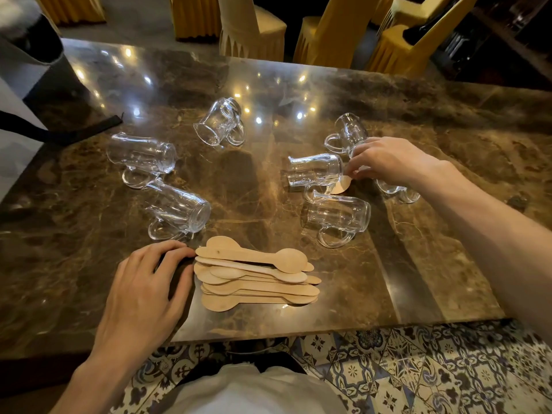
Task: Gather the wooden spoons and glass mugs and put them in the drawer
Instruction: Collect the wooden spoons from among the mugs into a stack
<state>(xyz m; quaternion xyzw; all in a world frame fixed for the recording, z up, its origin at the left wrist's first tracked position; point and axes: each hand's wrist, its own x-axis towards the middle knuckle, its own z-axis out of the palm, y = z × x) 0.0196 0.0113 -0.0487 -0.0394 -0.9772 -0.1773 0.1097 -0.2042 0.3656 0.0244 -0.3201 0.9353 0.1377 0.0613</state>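
Several glass mugs lie on their sides on the brown marble table (pixel 268 85): two at the left (pixel 140 155) (pixel 179 207), one at the back (pixel 219 121), and a cluster at the right (pixel 315 170) (pixel 337 216) (pixel 348 132). Another mug (pixel 394 188) is partly hidden under my right wrist. A pile of wooden spoons (pixel 257 276) lies near the front edge. My left hand (pixel 149 282) rests flat beside the pile, fingertips touching its left end. My right hand (pixel 385 162) reaches among the right mugs and pinches a single wooden spoon (pixel 342 185), of which only the rounded end shows. No drawer is in view.
A dark bag (pixel 44 70) with a strap sits on the table's back left corner. Yellow-covered chairs (pixel 248 28) stand beyond the far edge. Patterned floor tiles (pixel 418 369) show below the table's front edge.
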